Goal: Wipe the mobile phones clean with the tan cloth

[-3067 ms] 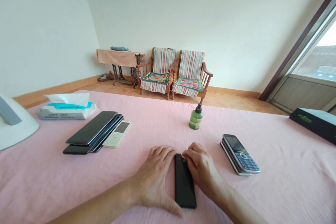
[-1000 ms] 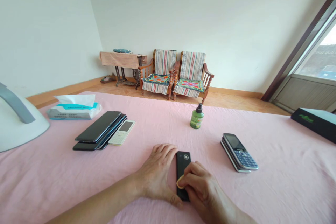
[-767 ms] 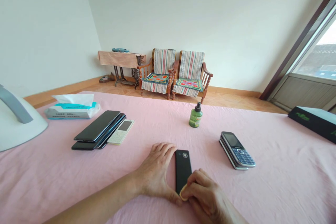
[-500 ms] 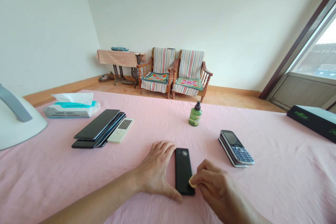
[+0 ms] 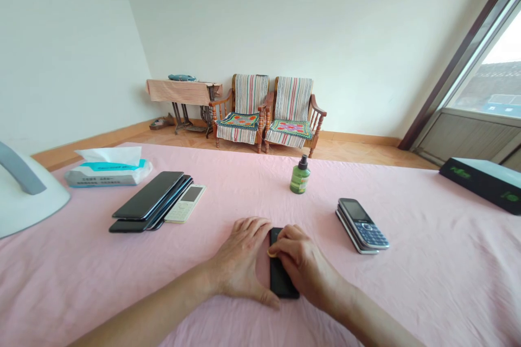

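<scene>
Pressing a yellow pad (image 5: 271,254) onto the black phone (image 5: 278,277) on the pink cloth (image 5: 220,184), the right hand (image 5: 303,256) in the head view has its fingers curled tight around the pad. The left hand (image 5: 240,260) spreads wide beside the phone, grasping nothing. Work on this phone seems unfinished; whether the phones in the left stack (image 5: 148,195) or right stack (image 5: 363,223) are done, I cannot tell.

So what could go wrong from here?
The black phone might slide on the wrinkled cloth if the left hand doesn't brace it well.
The right hand hides part of the phone, so a missed spot could go unseen.
Swinging right, it might knock the stacked keypad phone.
</scene>
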Demonstrator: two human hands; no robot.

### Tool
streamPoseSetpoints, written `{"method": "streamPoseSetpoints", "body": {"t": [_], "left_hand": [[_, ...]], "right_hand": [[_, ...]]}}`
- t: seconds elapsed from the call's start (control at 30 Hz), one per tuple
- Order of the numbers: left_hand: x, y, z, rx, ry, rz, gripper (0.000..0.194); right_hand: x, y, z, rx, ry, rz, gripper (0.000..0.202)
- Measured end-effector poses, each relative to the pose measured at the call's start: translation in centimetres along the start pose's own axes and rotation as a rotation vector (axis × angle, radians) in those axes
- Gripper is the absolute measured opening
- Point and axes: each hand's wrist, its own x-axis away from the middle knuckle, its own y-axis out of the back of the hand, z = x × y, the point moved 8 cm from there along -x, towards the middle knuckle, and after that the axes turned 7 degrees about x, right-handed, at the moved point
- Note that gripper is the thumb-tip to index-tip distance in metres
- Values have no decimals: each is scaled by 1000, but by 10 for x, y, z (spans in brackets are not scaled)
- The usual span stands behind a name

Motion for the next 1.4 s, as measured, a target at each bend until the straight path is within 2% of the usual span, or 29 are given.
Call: {"method": "streamPoseSetpoints", "body": {"t": [0.13,0.37,0.6,0.83,1.07,1.23,1.33,1.4], "left_hand": [[0,0,0,-4,-14,-2,106],[0,0,2,21,-38,-44,102],[1,-1,1,-4,-51,-43,104],[1,1,1,22,-65,-71,100],[1,0,-1,9,-70,-53,100],[1,0,2,9,-54,-65,101],[1,-1,4,1,-44,-69,106],[1,-2,4,-6,-51,-57,108]], "right_hand": [[-9,2,-8,31,-6,-71,33],[18,-5,2,-63,-10,-24,42],[-5,2,-8,66,-29,-39,31],[6,-4,-3,-38,15,-15,38],[-10,3,-15,43,-6,-89,30],[9,2,0,-88,-6,15,44],[20,2,10,-179,-6,158,46],[21,2,8,-221,-18,223,47]]}}
